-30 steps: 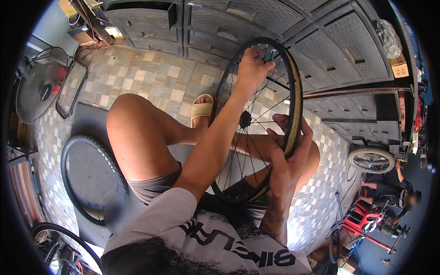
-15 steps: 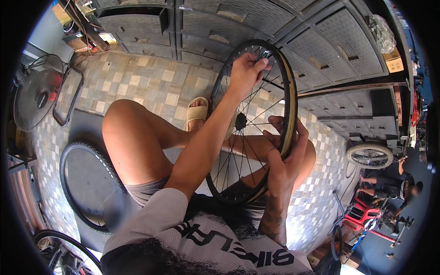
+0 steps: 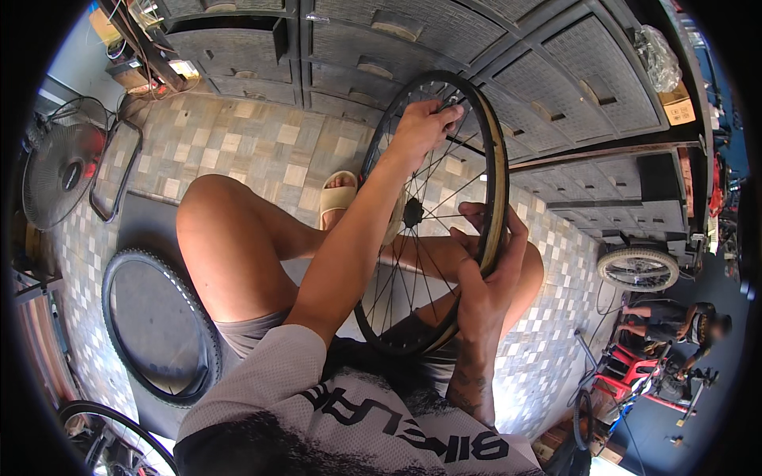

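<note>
A bare bicycle wheel (image 3: pixel 413 212) with a black rim, dark spokes and a tan strip round the rim stands upright between my bent legs. My left hand (image 3: pixel 425 131) reaches through to the spokes near the far top of the rim. Its thumb and fingers are pinched on a small dark tool (image 3: pixel 451 103) that looks like a spoke wrench, mostly hidden by the fingers. On the right side, my right hand (image 3: pixel 492 278) holds the rim, palm against its outer face, with some fingers reaching in toward the spokes.
A loose black tyre (image 3: pixel 113 317) lies on a grey mat to my left. A fan (image 3: pixel 67 170) stands beyond it. Grey drawer cabinets (image 3: pixel 397 67) line the far side. At the right are another wheel (image 3: pixel 639 270), red chairs (image 3: pixel 627 369) and a person (image 3: pixel 683 325).
My left hand has rolled over and shifted slightly down and left, hiding more of the small tool. The wheel has tipped slightly left with my right hand still on it. The far person's arm has dropped.
</note>
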Available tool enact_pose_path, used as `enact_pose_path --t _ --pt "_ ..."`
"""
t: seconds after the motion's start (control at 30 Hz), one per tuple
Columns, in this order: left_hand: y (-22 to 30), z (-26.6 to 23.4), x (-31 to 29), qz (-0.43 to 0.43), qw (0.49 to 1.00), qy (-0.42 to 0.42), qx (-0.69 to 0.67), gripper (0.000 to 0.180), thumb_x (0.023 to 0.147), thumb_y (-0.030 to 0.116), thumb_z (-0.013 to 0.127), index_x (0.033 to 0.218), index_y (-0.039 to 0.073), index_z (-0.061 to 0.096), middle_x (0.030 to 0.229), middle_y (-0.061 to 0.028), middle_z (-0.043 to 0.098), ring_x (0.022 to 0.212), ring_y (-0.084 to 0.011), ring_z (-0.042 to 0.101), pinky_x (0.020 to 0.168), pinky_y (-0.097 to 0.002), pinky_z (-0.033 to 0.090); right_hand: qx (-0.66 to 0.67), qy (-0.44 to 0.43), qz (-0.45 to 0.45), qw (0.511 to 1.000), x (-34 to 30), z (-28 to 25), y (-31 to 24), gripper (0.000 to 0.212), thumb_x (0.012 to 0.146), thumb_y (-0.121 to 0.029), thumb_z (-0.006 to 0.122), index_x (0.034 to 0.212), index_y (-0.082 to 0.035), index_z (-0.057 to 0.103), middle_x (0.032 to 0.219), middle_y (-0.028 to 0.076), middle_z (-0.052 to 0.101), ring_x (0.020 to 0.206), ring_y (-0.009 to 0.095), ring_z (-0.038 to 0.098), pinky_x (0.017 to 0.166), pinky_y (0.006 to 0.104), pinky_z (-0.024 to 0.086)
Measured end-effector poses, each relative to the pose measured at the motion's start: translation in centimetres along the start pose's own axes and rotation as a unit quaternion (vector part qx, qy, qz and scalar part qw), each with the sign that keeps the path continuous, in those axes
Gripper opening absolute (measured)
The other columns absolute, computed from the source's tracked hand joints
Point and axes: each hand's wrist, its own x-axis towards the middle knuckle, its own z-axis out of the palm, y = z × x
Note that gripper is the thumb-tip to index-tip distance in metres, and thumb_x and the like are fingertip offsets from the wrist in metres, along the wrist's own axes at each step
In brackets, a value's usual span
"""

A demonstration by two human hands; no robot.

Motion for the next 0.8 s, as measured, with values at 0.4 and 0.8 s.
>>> enact_pose_path --t 0.4,0.8 --pt "-0.5 1.9 0.9 0.229 0.932 0.166 0.225 0.026 0.098 0.023 0.077 0.089 -0.002 0.077 0.071 -0.0077 0.071 0.052 -0.0097 0.059 0.048 -0.0278 0.041 -0.001 -0.006 0.002 1.000 -0.2 0.5 0.0 0.071 0.085 0.010 0.051 0.153 0.002 0.033 0.138 0.018 0.057 0.133 0.027 0.057 0.112 0.0416 0.050" --pt "-0.1 -1.6 -0.6 0.032 0.975 -0.030 -0.217 0.021 0.101 0.020 0.074 0.110 0.002 0.069 0.092 -0.0076 0.071 0.076 -0.0175 0.067 0.064 -0.0289 0.050 -0.006 0.003 0.006 1.000 -0.1 0.8 -0.3 0.072 0.083 0.010 0.050 0.153 0.001 0.035 0.137 0.019 0.058 0.131 0.028 0.058 0.108 0.0405 0.052"
